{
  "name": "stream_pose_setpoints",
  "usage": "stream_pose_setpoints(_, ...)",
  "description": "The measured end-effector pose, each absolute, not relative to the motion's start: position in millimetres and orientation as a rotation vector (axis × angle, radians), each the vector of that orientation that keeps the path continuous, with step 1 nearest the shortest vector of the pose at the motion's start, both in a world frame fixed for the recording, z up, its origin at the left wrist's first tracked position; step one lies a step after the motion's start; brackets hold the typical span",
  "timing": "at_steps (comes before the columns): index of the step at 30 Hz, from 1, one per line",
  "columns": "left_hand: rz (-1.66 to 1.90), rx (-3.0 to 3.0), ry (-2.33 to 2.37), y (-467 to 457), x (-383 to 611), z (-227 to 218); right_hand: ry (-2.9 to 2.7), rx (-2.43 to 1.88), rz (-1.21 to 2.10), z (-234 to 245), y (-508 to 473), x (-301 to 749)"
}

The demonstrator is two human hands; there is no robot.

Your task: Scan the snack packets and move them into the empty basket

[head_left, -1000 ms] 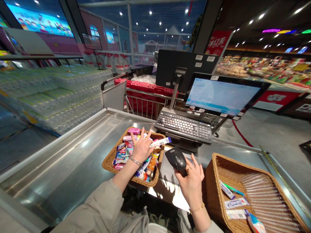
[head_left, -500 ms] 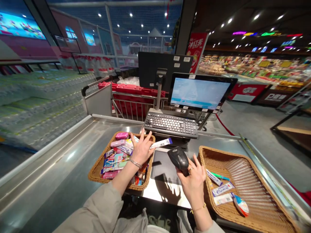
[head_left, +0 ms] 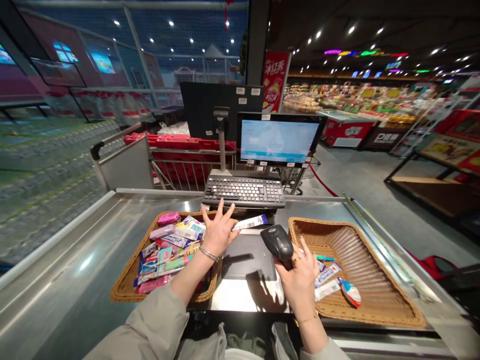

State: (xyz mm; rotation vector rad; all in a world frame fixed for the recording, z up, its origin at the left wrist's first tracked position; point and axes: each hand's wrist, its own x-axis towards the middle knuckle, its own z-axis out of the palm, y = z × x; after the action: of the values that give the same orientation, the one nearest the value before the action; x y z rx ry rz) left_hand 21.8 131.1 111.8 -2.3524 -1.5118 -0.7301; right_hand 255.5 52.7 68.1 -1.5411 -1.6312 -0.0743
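My left hand [head_left: 217,231] pinches a long white and blue packet [head_left: 250,222] by one end and holds it out over the counter, other fingers spread. My right hand [head_left: 300,277] grips a black handheld barcode scanner [head_left: 277,241], its head aimed toward the packet. Under my left forearm sits a wicker basket [head_left: 123,280] full of several colourful small packets. To the right, a second wicker basket [head_left: 360,272] holds a few scanned packets [head_left: 328,282] at its near left corner.
A black keyboard [head_left: 243,191] and a lit checkout screen [head_left: 279,140] stand behind the baskets on the steel counter [head_left: 75,270]. A dark pad [head_left: 249,256] lies between the baskets. Red shopping baskets [head_left: 180,145] are stacked behind a rail. Store shelves fill the far right.
The view has swung to the right, so both baskets and the register sit further left in the picture. My hands keep the same hold on the packet and the scanner.
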Motion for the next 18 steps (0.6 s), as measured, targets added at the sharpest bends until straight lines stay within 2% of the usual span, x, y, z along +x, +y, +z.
stream_pose_setpoints(18, -0.715, -2.560, -1.225, 153.8, 96.4, 122.1, -1.288, -1.736, -0.162, 66.6, 35.3, 317.1)
